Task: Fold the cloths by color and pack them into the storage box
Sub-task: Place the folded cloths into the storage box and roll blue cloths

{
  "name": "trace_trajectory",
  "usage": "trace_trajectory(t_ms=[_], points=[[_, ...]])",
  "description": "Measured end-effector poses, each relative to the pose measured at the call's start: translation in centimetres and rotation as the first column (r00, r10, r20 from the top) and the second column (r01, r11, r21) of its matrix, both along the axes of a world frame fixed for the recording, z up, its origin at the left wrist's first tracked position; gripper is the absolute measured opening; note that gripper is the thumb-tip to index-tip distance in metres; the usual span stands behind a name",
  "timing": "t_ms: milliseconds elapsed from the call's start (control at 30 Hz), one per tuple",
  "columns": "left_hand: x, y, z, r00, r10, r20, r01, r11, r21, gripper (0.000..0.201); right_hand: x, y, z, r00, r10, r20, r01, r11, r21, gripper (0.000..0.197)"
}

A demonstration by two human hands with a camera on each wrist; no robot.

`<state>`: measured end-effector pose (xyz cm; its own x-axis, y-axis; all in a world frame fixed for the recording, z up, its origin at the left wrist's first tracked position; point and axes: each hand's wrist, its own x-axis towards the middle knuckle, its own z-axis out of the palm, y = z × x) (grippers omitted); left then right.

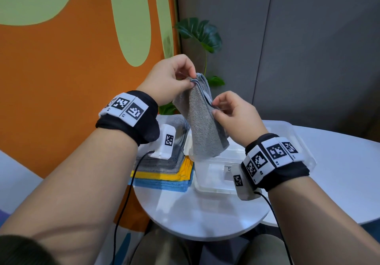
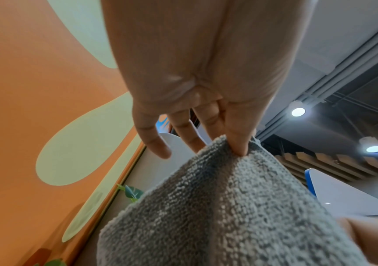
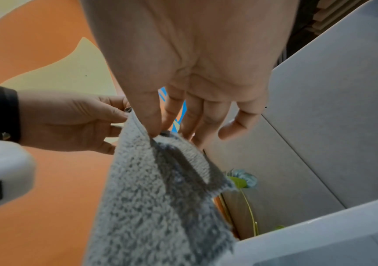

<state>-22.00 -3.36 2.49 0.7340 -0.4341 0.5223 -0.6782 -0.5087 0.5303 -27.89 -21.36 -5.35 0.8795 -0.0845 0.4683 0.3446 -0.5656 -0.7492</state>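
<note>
From the head view, a folded grey terry cloth (image 1: pixel 200 120) hangs in the air, its long axis running downward from the fingers toward the person. The left hand (image 1: pixel 168 79) pinches its top corner between thumb and forefinger; the right hand (image 1: pixel 234 113) pinches the stitched edge lower down. The cloth's free end dangles above a clear plastic storage box (image 1: pixel 213 179). Below the left fingers lies a stack of flat grey, yellow and blue cloths (image 1: pixel 168 172), just beside the box, both on a round white table (image 1: pixel 197 219). Bare tabletop shows at the near rim. An orange and green wall (image 1: pixel 61 69) stands behind.

In the left wrist view, thumb and forefinger clamp the grey cloth (image 2: pixel 229 207), and the other fingers (image 2: pixel 153 142) spread loose.

In the right wrist view, the thumb (image 3: pixel 148 115) nips the cloth's (image 3: pixel 151 207) edge, and the outer fingers hang relaxed beside a grey partition (image 3: pixel 331 117).
</note>
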Motion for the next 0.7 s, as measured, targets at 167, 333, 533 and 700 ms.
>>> trace_trajectory(t_ms=[167, 333, 533, 700], points=[[0.4, 0.5, 0.3, 0.999, -0.037, -0.028, 0.036, 0.999, -0.015, 0.031, -0.1, 0.4, -0.2, 0.998, 0.022, -0.055, -0.024, 0.999, -0.047, 0.025], [0.9, 0.4, 0.3, 1.0, 0.008, -0.012, -0.008, 0.999, -0.049, 0.03, -0.1, 1.1, -0.3, 0.999, 0.047, -0.007, -0.047, 0.996, -0.079, 0.025], [0.4, 0.0, 0.4, 0.999, 0.005, 0.045, -0.002, 0.997, -0.08, 0.031, -0.1, 1.5, -0.4, 0.998, 0.041, -0.036, -0.045, 0.992, -0.119, 0.027], [0.1, 0.0, 0.6, 0.998, -0.029, 0.046, 0.032, 0.997, -0.065, 0.025, -0.4, 1.6, -0.2, 0.996, 0.092, 0.012, -0.089, 0.981, -0.174, 0.056]])
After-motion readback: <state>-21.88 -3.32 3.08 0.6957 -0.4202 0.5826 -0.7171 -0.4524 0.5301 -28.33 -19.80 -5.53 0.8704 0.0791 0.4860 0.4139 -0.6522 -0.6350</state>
